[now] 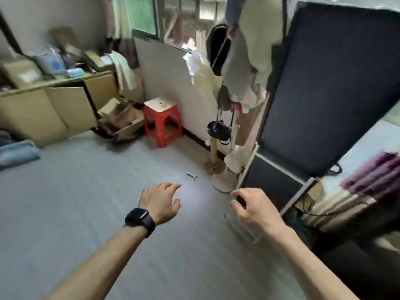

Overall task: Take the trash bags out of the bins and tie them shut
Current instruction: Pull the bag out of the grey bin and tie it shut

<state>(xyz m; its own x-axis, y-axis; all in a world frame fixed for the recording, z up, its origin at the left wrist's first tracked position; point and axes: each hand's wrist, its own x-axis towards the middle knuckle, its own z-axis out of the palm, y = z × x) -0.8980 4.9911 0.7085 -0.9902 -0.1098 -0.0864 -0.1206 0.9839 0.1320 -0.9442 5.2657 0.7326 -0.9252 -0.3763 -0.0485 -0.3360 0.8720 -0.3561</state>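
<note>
No bin and no trash bag shows in this blurred view of the room. My left hand [161, 201], with a black watch on the wrist and a ring on one finger, is stretched out over the grey floor with fingers spread and nothing in it. My right hand [252, 207] hovers to its right, near the white frame of a rack, fingers curled loosely with thumb and forefinger close together. Nothing is visible in its grasp.
A red plastic stool [162, 121] stands by the far wall. Cardboard boxes [121, 118] and a cluttered desk [54, 83] fill the left. A clothes rack [238, 83], a dark upright panel [331, 87] and a bed [357, 169] crowd the right. A small scrap [192, 176] lies on the floor [86, 202].
</note>
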